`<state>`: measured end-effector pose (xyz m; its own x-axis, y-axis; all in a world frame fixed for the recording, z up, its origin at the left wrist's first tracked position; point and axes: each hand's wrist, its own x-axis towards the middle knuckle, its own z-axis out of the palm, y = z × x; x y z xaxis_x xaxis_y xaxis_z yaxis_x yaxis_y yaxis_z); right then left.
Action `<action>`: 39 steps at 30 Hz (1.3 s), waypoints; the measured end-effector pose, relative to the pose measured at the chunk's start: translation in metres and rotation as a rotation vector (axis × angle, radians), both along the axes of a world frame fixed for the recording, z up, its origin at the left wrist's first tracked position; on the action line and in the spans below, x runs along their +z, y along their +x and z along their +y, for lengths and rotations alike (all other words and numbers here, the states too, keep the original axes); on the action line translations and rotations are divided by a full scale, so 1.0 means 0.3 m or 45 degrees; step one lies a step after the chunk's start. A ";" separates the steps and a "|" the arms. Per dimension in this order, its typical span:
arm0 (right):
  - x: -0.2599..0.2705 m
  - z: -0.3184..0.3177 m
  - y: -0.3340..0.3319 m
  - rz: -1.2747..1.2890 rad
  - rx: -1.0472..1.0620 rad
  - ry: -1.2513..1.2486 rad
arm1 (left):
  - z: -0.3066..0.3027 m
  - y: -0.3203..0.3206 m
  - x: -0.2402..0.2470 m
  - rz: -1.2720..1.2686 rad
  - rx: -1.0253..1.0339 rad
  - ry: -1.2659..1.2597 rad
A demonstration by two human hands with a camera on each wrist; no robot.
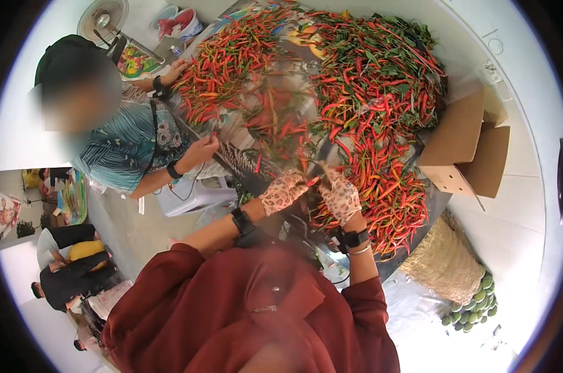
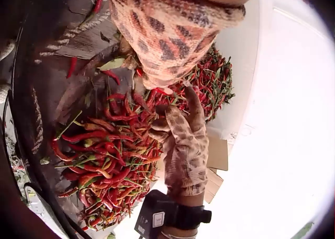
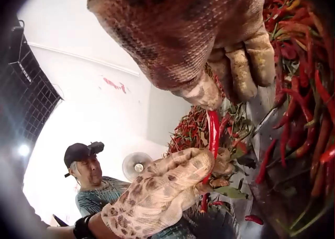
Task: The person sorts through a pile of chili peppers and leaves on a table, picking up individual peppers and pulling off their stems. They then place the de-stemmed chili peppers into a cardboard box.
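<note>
My left hand (image 1: 284, 189), in a spotted knit glove, grips a red chili pepper (image 3: 213, 132) by its lower part. My right hand (image 1: 341, 198), gloved alike, pinches the pepper's upper end between thumb and fingers. In the right wrist view the pepper stands nearly upright between the two hands. A bit of its red skin shows under the left hand's fingertips in the left wrist view, where the rest of it is hidden. Beside the right hand lies a heap of red chilies (image 1: 384, 208). Green leaves (image 3: 230, 192) lie near the left hand's fingertips.
A leafy chili pile (image 1: 381, 68) rises at the table's far right, another heap (image 1: 231, 68) at far left. A person (image 1: 119, 143) works across the left side. A cardboard box (image 1: 458, 143), a woven sack (image 1: 446, 261) and green fruits (image 1: 477, 304) stand to the right.
</note>
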<state>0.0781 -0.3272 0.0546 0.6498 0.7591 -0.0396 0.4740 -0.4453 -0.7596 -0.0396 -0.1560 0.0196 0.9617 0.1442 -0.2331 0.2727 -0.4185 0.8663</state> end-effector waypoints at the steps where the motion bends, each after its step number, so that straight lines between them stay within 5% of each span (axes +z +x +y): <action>1: -0.031 -0.002 -0.006 0.020 0.083 -0.086 | -0.004 -0.008 -0.011 -0.035 -0.025 0.034; 4: -0.086 -0.015 -0.011 0.026 0.145 -0.205 | 0.005 -0.031 -0.088 -0.151 -0.102 0.118; 6: -0.093 -0.049 0.020 -0.252 0.164 -0.245 | 0.028 -0.045 -0.101 -0.228 -0.153 0.174; 8: -0.092 -0.070 0.069 0.000 -0.150 -0.220 | 0.082 -0.058 -0.092 -0.115 -0.256 0.272; 11: 0.012 -0.059 0.090 0.044 -0.482 -0.422 | 0.139 -0.082 -0.101 -0.036 0.035 0.295; 14: -0.050 -0.050 0.083 -0.140 -0.426 -0.335 | 0.221 -0.123 -0.242 0.167 0.157 0.195; 16: -0.177 -0.014 0.051 -0.763 0.230 -0.296 | 0.259 -0.181 -0.449 -0.066 0.296 -0.457; 17: -0.146 0.038 0.037 -0.762 0.229 -0.295 | 0.272 -0.191 -0.469 -0.019 0.167 -0.370; 18: -0.076 0.121 0.015 -0.373 0.169 -0.499 | 0.263 -0.173 -0.417 -0.017 0.166 -0.368; 19: -0.037 0.185 0.000 0.022 0.106 -0.691 | 0.239 -0.133 -0.308 -0.033 0.037 0.142; 20: -0.060 0.215 -0.011 0.024 0.104 -0.689 | 0.217 -0.099 -0.226 -0.049 -0.094 0.652; 24: -0.131 0.265 -0.016 0.040 0.039 -0.804 | 0.186 0.004 -0.068 0.201 0.078 0.281; 27: -0.135 0.221 -0.010 0.047 0.022 -0.586 | 0.187 0.006 -0.109 0.020 0.114 0.258; 33: -0.128 0.118 0.025 0.360 -0.018 -0.214 | 0.163 0.032 -0.069 0.172 0.138 0.286; 39: -0.157 0.094 0.041 0.386 -0.206 -0.222 | 0.152 0.081 -0.025 0.101 -0.032 0.350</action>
<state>0.0904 -0.2991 0.0074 0.6997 0.6123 -0.3682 0.1522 -0.6312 -0.7605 -0.0153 -0.1103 0.0122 0.9462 0.1891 -0.2628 0.3216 -0.6423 0.6958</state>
